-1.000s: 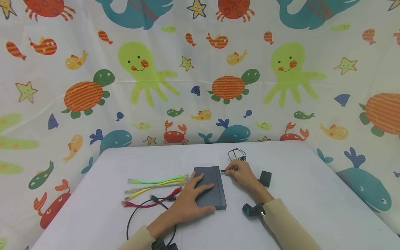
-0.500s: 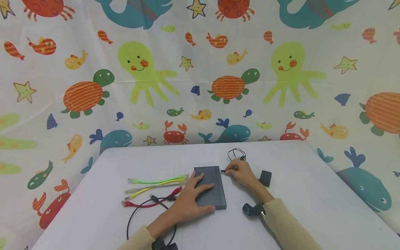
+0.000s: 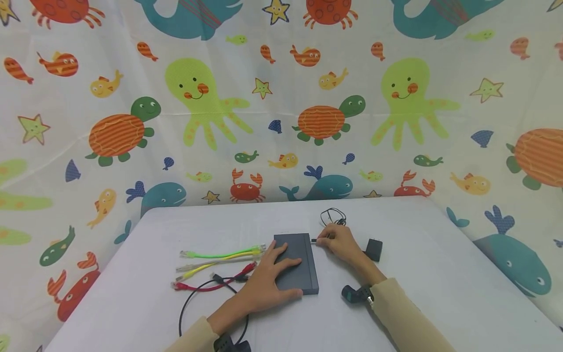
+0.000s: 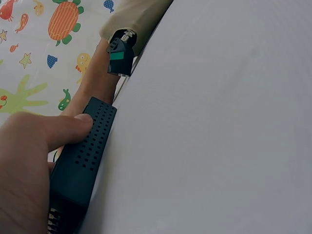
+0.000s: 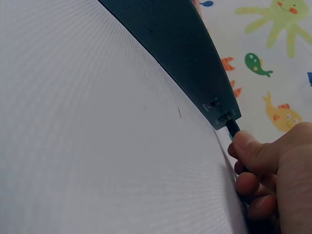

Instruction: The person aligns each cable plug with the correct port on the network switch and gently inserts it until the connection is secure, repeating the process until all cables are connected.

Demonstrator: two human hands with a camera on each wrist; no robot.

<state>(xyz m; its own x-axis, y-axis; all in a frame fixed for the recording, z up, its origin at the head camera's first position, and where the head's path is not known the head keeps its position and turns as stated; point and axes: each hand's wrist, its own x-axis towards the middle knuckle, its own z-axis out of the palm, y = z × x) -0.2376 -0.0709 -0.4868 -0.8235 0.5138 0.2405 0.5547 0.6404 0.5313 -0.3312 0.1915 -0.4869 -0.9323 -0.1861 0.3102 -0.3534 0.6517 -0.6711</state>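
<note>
A dark grey network switch (image 3: 294, 269) lies flat on the table. My left hand (image 3: 266, 288) rests on it, fingers spread over the top and thumb along the near side. In the left wrist view, that thumb (image 4: 73, 127) presses the side with vent holes. My right hand (image 3: 340, 244) pinches the black plug of a power cable (image 3: 313, 240) at the switch's right edge. In the right wrist view, the plug (image 5: 232, 127) meets a socket at the switch's end; how deep it sits cannot be told. The cable's looped part (image 3: 333, 215) lies beyond the right hand.
Green (image 3: 206, 255), yellow, grey and red (image 3: 206, 290) network cables lie left of the switch. A black cable (image 3: 181, 313) curves under the left forearm. The black power adapter (image 3: 374, 250) sits beside the right wrist. A patterned curtain (image 3: 281, 146) hangs behind the white table (image 3: 418, 234).
Both hands keep their places on the switch and the plug. The view shifts very slightly.
</note>
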